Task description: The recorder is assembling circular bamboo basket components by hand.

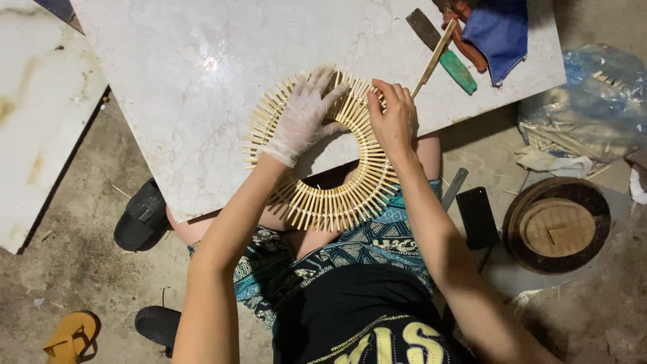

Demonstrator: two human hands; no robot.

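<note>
A ring of short bamboo sticks set like sun rays (pixel 337 199) lies half on the white marble slab (pixel 189 74) and half over my lap. My left hand (pixel 304 114), in a thin white glove, presses flat on the ring's upper left part. My bare right hand (pixel 393 118) rests on the ring's upper right part and pinches a long thin bamboo stick (pixel 431 57) that points up and to the right.
A green-handled blade (pixel 445 54), a blue cloth (pixel 500 30) and a reddish tool lie at the slab's far right corner. On the floor at right sit a dark phone (pixel 477 217), a round wooden lid (pixel 558 226) and a plastic bag of sticks (pixel 586 108). Sandals lie at left.
</note>
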